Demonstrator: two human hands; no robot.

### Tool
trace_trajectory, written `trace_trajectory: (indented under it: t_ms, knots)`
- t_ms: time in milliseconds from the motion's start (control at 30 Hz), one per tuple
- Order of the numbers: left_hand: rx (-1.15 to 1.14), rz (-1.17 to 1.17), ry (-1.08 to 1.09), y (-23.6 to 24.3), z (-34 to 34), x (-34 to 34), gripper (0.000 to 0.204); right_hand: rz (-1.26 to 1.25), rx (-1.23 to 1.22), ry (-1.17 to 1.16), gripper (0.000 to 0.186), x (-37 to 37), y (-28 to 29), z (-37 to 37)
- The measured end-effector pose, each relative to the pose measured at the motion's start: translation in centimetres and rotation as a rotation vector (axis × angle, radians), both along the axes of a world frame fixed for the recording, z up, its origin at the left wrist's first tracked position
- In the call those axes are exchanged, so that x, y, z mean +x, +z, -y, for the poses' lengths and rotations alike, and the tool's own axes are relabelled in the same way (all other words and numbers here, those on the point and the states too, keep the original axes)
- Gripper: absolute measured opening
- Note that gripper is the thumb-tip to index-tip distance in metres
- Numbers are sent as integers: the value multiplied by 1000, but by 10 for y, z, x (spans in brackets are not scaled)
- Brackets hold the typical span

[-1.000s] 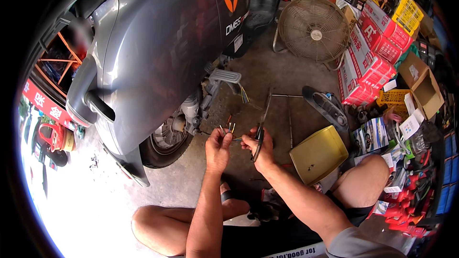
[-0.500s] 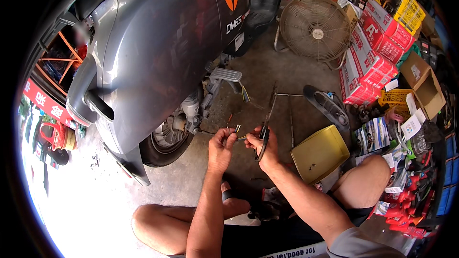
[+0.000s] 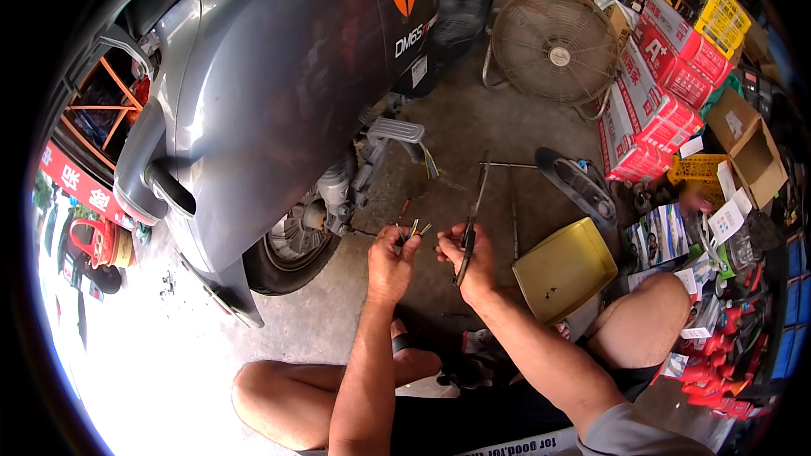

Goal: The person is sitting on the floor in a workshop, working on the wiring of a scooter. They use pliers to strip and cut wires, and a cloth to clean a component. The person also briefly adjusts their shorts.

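Observation:
My left hand (image 3: 392,266) pinches short coloured wires (image 3: 420,229), their ends poking up above the fingers. Just right of it, my right hand (image 3: 471,262) is wrapped round a long, dark metal tool (image 3: 469,241), perhaps scissors or pliers, pointing away from me; its fingertips are a little apart from the wires. Beyond both hands, more coloured wires (image 3: 431,165) hang below a footpeg (image 3: 397,129) on a grey scooter (image 3: 253,101), whose wheel (image 3: 287,253) shows at lower left.
A floor fan (image 3: 553,42) stands behind. On the right are a yellow tray (image 3: 564,270), a dark oval panel (image 3: 574,186), red-and-white cartons (image 3: 642,118), an open cardboard box (image 3: 756,152) and clutter. My bent legs frame the floor below my hands.
My right hand and its tool have moved slightly right, away from the left hand. The wires that ran between both hands now show only at my left fingers, which rose slightly.

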State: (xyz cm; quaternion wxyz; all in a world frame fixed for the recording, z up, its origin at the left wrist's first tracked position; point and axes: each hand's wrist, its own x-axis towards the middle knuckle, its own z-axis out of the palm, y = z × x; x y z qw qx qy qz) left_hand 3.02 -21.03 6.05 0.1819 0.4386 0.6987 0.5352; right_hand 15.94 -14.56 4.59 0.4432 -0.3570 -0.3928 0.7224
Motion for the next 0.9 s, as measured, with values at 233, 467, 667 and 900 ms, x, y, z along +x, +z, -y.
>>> trace_trajectory:
  t_ms: [233,467,667,900]
  knots:
    - [-33,8,-12,1,2,-2,10,23,123,39,31,-23,4,-3]
    - [-17,16,3,0,3,0,12,18,-24,-39,33,-18,4,2]
    - [-52,44,15,4,2,3,12,-28,-17,-30,28,-7,-2,6]
    - [-70,44,4,1,-4,5,12,-37,26,38,27,-6,8,-3]
